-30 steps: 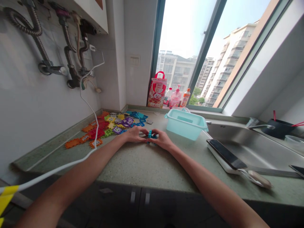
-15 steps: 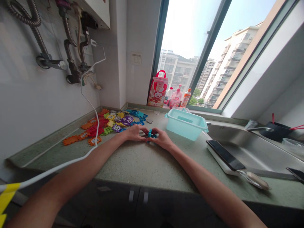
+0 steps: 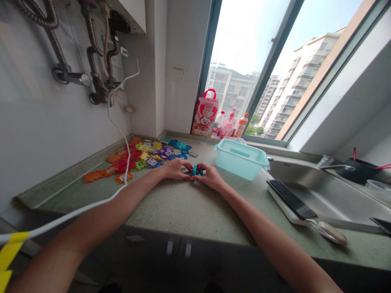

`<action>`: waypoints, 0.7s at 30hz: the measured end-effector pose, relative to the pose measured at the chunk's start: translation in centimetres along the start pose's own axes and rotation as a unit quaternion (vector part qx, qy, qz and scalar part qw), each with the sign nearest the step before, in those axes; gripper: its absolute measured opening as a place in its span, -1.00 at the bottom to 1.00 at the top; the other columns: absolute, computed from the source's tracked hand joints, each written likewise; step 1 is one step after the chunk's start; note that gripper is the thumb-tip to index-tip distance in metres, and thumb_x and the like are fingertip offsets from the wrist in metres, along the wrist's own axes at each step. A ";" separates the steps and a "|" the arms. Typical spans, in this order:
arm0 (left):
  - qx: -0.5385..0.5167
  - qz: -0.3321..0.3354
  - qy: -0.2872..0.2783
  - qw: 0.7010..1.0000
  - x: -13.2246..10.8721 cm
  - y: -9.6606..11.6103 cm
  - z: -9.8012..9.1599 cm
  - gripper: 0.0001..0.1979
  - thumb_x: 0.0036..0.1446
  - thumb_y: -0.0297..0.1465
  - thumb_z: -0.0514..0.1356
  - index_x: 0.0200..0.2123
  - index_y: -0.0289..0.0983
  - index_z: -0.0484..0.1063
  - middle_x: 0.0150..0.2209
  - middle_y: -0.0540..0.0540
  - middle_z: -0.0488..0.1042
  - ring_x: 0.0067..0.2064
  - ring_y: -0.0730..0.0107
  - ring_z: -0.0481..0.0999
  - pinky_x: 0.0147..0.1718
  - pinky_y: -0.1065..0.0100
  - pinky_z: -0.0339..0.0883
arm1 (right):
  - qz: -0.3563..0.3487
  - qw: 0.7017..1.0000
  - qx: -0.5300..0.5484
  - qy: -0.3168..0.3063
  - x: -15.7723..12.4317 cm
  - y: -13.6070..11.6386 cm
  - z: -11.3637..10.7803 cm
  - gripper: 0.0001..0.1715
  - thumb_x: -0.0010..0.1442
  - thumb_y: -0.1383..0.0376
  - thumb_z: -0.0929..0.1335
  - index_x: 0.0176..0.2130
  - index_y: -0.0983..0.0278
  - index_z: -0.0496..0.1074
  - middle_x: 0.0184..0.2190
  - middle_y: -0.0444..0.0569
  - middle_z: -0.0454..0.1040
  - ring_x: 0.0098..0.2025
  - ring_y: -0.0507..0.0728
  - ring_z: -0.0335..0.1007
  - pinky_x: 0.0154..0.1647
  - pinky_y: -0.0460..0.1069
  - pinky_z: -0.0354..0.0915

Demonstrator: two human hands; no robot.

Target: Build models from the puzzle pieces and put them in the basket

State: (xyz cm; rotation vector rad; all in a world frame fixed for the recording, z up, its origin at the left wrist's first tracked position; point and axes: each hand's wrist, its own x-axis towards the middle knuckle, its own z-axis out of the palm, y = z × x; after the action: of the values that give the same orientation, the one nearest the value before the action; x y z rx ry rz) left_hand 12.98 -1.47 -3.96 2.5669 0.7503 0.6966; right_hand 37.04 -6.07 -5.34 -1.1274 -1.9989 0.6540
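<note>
Green speckled counter [image 3: 183,207] runs under a window [image 3: 244,61]. At the centre of the frame our left hand [image 3: 174,169] and right hand [image 3: 211,178] meet, both closed around a small blue toy piece [image 3: 195,170] exactly between them, equally near; its long axis we cannot tell.

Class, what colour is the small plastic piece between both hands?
The small plastic piece is blue, clearest in the head view.

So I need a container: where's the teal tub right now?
In the head view, the teal tub sits on the counter, just right of the right hand pinching blue pieces, with the sink to its right.
</note>
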 end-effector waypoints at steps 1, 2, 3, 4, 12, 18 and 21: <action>0.002 0.002 -0.002 1.000 0.0 0.0 0.0 -0.59 0.07 -0.19 0.47 -0.03 -0.17 0.61 -0.11 -0.01 0.69 -0.03 0.27 0.66 0.04 0.36 0.39 | 0.004 1.000 0.003 -0.003 0.0 0.1 -0.1 -0.40 0.00 0.07 0.62 0.00 0.20 0.55 -0.13 -0.04 0.67 -0.08 0.21 0.60 0.00 0.08 0.44; 0.007 0.003 -0.003 1.000 0.0 0.0 -0.1 -0.58 0.07 -0.17 0.46 -0.02 -0.17 0.61 -0.11 -0.01 0.69 -0.03 0.27 0.66 0.05 0.36 0.39 | 0.007 1.000 0.009 -0.009 0.0 0.3 -0.2 -0.34 0.00 0.08 0.62 0.06 0.19 0.54 -0.10 -0.02 0.67 -0.05 0.21 0.60 0.02 0.09 0.45; 0.015 0.005 -0.003 1.000 -0.1 0.0 -0.1 -0.57 0.07 -0.15 0.46 -0.01 -0.16 0.61 -0.11 -0.01 0.69 -0.03 0.26 0.65 0.07 0.34 0.38 | 0.009 1.000 0.017 -0.016 0.0 0.4 -0.3 -0.26 0.00 0.09 0.62 0.13 0.19 0.51 -0.06 0.01 0.66 -0.03 0.22 0.60 0.02 0.09 0.46; 0.027 0.007 -0.001 1.000 -0.1 -0.1 -0.2 -0.55 0.07 -0.12 0.46 0.00 -0.15 0.61 -0.10 -0.02 0.69 -0.01 0.25 0.65 0.09 0.33 0.37 | 0.009 0.999 0.027 -0.023 0.0 0.6 -0.5 -0.20 0.01 0.09 0.62 0.19 0.19 0.48 -0.03 0.03 0.65 0.00 0.23 0.60 0.02 0.09 0.48; 0.048 0.001 0.060 0.997 -0.6 0.6 -1.0 -0.47 0.14 -0.06 0.40 0.12 -0.17 0.56 -0.05 -0.10 0.66 0.05 0.18 0.59 0.11 0.25 0.36 | -0.007 0.999 0.030 -0.019 0.0 1.0 -2.1 -0.38 0.25 0.05 0.49 0.21 0.23 0.51 0.04 0.12 0.63 0.08 0.25 0.58 -0.03 0.07 0.51; 0.011 0.010 0.094 0.995 0.2 2.0 0.2 -0.63 0.22 -0.17 0.35 0.04 -0.17 0.60 -0.04 -0.08 0.66 0.02 0.21 0.59 0.11 0.24 0.36 | -0.039 0.998 0.023 -0.032 -0.1 0.5 -1.3 -0.43 0.19 0.09 0.51 0.15 0.17 0.57 -0.02 0.02 0.66 -0.01 0.25 0.60 -0.02 0.09 0.48; 0.004 0.010 0.096 0.995 0.4 2.1 0.5 -0.68 0.22 -0.18 0.35 -0.02 -0.18 0.62 -0.06 -0.07 0.67 0.01 0.20 0.60 0.10 0.25 0.36 | -0.039 0.998 0.030 -0.031 -0.1 0.6 -1.0 -0.44 0.18 0.10 0.51 0.14 0.17 0.57 -0.04 -0.01 0.67 -0.03 0.22 0.60 -0.01 0.07 0.47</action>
State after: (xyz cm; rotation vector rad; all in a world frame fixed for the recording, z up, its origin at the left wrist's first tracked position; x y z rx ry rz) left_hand 14.41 -2.99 -3.21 2.5420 0.7884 0.9597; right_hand 38.14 -5.84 -5.21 -0.9997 -2.0504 0.7113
